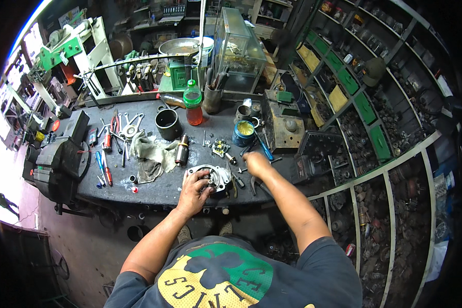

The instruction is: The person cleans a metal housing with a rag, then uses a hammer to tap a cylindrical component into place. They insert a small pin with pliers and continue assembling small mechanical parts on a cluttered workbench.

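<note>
My left hand is at the bench's front edge, its fingers curled over a round, silvery metal housing with a flange. The fingers cover part of the housing's inside. To the right and a little farther off, my right hand is closed; what lies in its fingers is hidden. A thin metal rod passes by this hand, and I cannot tell whether it is gripped. Beyond the hand stands a blue tub of yellow grease. A copper-and-steel armature and a small wired part lie beyond the housing.
A bench vise takes up the left end. Spread nearby are a crumpled rag, wrenches and screwdrivers. Behind stand a dark metal cup and a bottle of red liquid. Parts shelves line the right side.
</note>
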### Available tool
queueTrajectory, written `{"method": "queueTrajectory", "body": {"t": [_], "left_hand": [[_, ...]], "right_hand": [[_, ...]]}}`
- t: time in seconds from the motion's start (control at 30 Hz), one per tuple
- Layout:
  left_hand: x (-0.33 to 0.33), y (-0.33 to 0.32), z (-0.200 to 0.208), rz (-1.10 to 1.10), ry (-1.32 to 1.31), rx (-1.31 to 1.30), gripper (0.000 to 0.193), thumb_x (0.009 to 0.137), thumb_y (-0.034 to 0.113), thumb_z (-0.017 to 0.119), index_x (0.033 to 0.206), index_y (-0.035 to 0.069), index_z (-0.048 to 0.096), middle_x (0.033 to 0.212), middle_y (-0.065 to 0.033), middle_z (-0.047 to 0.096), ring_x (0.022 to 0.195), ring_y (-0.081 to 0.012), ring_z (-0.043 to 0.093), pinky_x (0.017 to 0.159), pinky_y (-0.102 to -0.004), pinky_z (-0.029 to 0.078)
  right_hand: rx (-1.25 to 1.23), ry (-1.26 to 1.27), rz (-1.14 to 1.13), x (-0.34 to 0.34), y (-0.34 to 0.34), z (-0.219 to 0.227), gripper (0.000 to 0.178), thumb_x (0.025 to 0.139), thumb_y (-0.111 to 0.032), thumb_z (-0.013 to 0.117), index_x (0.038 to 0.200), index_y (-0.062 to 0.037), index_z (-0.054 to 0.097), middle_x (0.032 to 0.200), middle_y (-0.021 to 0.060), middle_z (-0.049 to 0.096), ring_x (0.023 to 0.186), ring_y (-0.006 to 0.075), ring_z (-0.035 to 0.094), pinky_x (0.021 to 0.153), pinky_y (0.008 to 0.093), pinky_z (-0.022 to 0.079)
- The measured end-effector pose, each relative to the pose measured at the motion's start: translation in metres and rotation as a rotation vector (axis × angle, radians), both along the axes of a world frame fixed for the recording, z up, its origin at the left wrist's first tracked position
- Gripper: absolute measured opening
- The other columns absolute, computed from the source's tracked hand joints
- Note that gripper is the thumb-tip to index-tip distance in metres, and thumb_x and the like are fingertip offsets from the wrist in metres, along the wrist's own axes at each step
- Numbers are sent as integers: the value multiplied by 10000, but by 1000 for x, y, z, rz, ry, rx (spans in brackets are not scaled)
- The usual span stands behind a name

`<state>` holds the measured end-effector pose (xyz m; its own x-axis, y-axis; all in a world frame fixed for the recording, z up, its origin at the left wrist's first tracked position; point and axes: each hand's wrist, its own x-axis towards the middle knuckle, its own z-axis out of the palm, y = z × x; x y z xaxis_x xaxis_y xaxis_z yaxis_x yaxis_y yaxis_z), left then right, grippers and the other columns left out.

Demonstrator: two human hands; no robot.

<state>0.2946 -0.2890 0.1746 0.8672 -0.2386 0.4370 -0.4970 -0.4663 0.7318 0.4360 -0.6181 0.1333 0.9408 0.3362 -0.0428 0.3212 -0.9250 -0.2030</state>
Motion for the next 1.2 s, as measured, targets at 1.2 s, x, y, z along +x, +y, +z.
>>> {"method": "queueTrajectory", "body": {"t": [1.2], "left_hand": [[-11, 9, -4, 96, 16, 10, 262, 922, 189, 843, 1175, 132, 804, 1457, -48, 678, 1430, -314, 590, 1277, -701, 294]], "right_hand": [[-12, 111, 715, -90, 147, 183, 245, 977, -137, 683, 1209, -81, 738, 996, 179, 788, 940, 412, 770, 820, 554, 604]]}}
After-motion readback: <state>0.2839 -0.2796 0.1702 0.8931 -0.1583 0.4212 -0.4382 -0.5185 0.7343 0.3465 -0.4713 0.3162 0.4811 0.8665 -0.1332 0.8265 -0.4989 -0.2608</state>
